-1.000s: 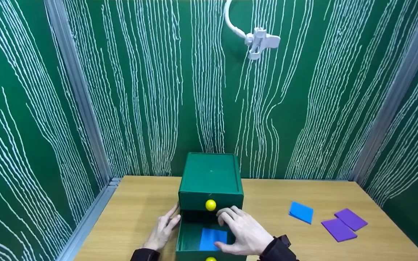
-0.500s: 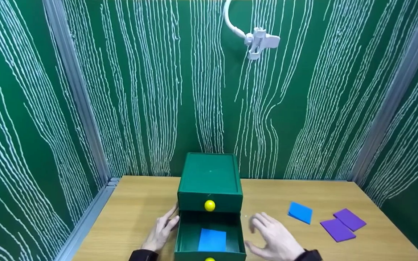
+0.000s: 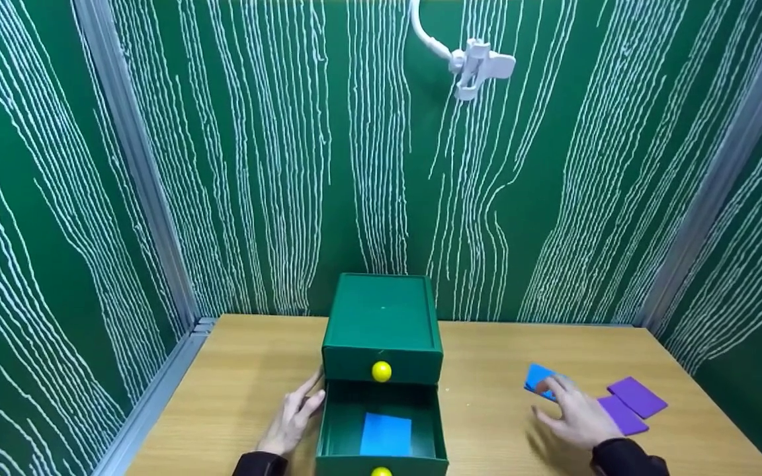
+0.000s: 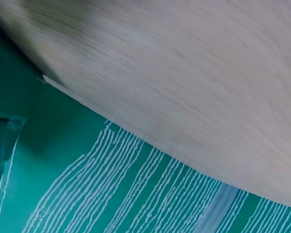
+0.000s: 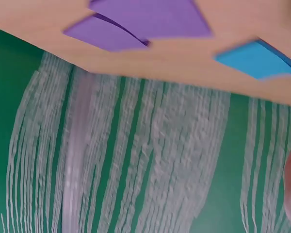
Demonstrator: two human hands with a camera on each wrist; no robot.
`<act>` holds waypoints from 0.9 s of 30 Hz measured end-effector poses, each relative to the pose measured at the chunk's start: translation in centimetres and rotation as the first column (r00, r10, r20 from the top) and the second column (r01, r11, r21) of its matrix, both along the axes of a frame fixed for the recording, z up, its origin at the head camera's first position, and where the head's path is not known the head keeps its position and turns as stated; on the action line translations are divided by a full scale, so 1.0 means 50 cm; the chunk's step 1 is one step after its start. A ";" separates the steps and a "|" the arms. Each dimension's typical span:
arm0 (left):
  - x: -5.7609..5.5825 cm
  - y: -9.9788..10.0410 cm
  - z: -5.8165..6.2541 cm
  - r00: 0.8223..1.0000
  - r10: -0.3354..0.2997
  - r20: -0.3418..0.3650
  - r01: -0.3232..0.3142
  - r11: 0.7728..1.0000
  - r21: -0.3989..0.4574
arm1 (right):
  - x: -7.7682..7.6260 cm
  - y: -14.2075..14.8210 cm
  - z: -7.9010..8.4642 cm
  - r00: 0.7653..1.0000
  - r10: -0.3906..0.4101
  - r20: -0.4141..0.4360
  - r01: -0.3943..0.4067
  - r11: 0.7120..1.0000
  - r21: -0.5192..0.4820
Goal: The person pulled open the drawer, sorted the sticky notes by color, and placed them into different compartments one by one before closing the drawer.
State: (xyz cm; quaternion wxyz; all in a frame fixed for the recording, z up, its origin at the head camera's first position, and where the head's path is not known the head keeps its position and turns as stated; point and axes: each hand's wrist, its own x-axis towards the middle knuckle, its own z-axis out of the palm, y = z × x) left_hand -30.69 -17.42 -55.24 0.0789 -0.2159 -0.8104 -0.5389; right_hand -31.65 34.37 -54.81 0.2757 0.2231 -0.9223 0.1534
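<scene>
Partly hidden: blue card (image 3: 535,374) behind right hand (image 3: 577,414); left hand (image 3: 290,420) beside drawer unit (image 3: 383,317); each grip apart; lower knob (image 3: 381,471) cropped.

You're working in bright light, your right hand (image 3: 576,416) throwing a soft shadow on the table (image 3: 487,360), both wrist views blurred
</scene>
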 end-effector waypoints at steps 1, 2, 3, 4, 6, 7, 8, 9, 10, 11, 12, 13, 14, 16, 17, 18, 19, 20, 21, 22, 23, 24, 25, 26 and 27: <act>0.000 -0.001 0.001 1.000 0.006 -0.007 -0.006 1.000 -0.004 | -0.006 0.007 -0.003 0.998 -0.023 0.052 0.023 1.000 0.002; -0.001 -0.001 0.002 1.000 0.008 -0.014 -0.008 1.000 -0.006 | -0.012 0.012 -0.006 0.993 -0.048 0.110 0.047 0.999 0.009; -0.001 -0.002 0.003 1.000 0.013 -0.022 -0.013 1.000 -0.012 | -0.017 0.018 -0.010 0.984 -0.073 0.165 0.071 0.997 0.018; -0.002 -0.002 0.004 1.000 0.014 -0.028 -0.014 1.000 -0.018 | -0.022 0.024 -0.014 0.971 -0.101 0.217 0.096 0.995 0.035; -0.003 -0.001 0.005 0.999 0.014 -0.035 -0.015 1.000 -0.027 | -0.030 0.034 -0.020 0.934 -0.160 0.319 0.143 0.987 0.076; -0.003 0.000 0.006 0.999 0.008 -0.037 -0.009 0.999 -0.032 | -0.034 0.039 -0.024 0.913 -0.187 0.362 0.163 0.982 0.096; -0.003 0.001 0.007 0.999 0.003 -0.039 -0.005 0.999 -0.039 | -0.038 0.043 -0.028 0.894 -0.210 0.395 0.178 0.977 0.116; -0.002 0.001 0.009 0.999 0.001 -0.039 -0.002 0.999 -0.042 | -0.042 0.046 -0.031 0.877 -0.227 0.424 0.189 0.973 0.129; 0.000 0.002 0.013 0.999 -0.004 -0.039 0.003 0.999 -0.043 | -0.046 0.049 -0.034 0.864 -0.236 0.445 0.192 0.971 0.142; 0.003 0.003 0.018 0.999 -0.005 -0.043 0.003 0.999 -0.045 | -0.050 0.051 -0.037 0.852 -0.242 0.464 0.195 0.970 0.146; 0.008 0.004 0.026 0.999 -0.009 -0.050 0.007 0.999 -0.045 | -0.054 0.053 -0.039 0.846 -0.242 0.475 0.196 0.970 0.146; 0.013 0.006 0.033 0.998 -0.005 -0.055 0.003 0.999 -0.050 | -0.057 0.055 -0.041 0.844 -0.243 0.477 0.197 0.969 0.146; 0.019 0.007 0.042 0.998 -0.002 -0.059 -0.002 0.999 -0.053 | -0.060 0.056 -0.042 0.844 -0.244 0.477 0.197 0.969 0.147; 0.031 0.011 0.059 0.998 0.008 -0.069 -0.012 0.998 -0.062 | -0.064 0.059 -0.044 0.846 -0.244 0.473 0.197 0.969 0.148; 0.036 0.013 0.066 0.997 0.013 -0.078 -0.018 0.997 -0.071 | -0.067 0.060 -0.044 0.847 -0.248 0.470 0.200 0.968 0.150; 0.040 0.014 0.071 0.996 0.014 -0.085 -0.021 0.997 -0.077 | -0.069 0.061 -0.045 0.849 -0.252 0.464 0.202 0.967 0.155; 0.041 0.015 0.074 0.996 0.017 -0.086 -0.024 0.997 -0.080 | -0.072 0.062 -0.046 0.851 -0.257 0.458 0.205 0.965 0.161; 0.043 0.015 0.076 0.995 0.020 -0.093 -0.028 0.996 -0.084 | -0.074 0.064 -0.047 0.850 -0.262 0.457 0.208 0.964 0.165; 0.043 0.015 0.077 0.995 0.024 -0.095 -0.032 0.996 -0.085 | -0.076 0.065 -0.049 0.849 -0.268 0.456 0.213 0.962 0.169; 0.044 0.015 0.077 0.995 0.022 -0.095 -0.030 0.996 -0.082 | -0.078 0.067 -0.051 0.848 -0.274 0.454 0.219 0.961 0.171; 0.043 0.015 0.076 0.996 0.018 -0.090 -0.025 0.997 -0.077 | -0.081 0.069 -0.055 0.846 -0.281 0.453 0.225 0.959 0.175; 0.043 0.014 0.076 0.996 0.021 -0.086 -0.028 0.997 -0.076 | -0.083 0.070 -0.059 0.846 -0.285 0.450 0.230 0.958 0.173; 0.043 0.014 0.075 0.996 0.022 -0.082 -0.029 0.997 -0.076 | -0.085 0.072 -0.062 0.844 -0.292 0.450 0.240 0.956 0.170; 0.043 0.014 0.075 0.996 0.022 -0.084 -0.028 0.997 -0.074 | -0.086 0.073 -0.064 0.841 -0.298 0.451 0.249 0.954 0.166; 0.043 0.014 0.075 0.996 0.022 -0.083 -0.028 0.997 -0.073 | -0.087 0.073 -0.065 0.842 -0.302 0.448 0.257 0.953 0.160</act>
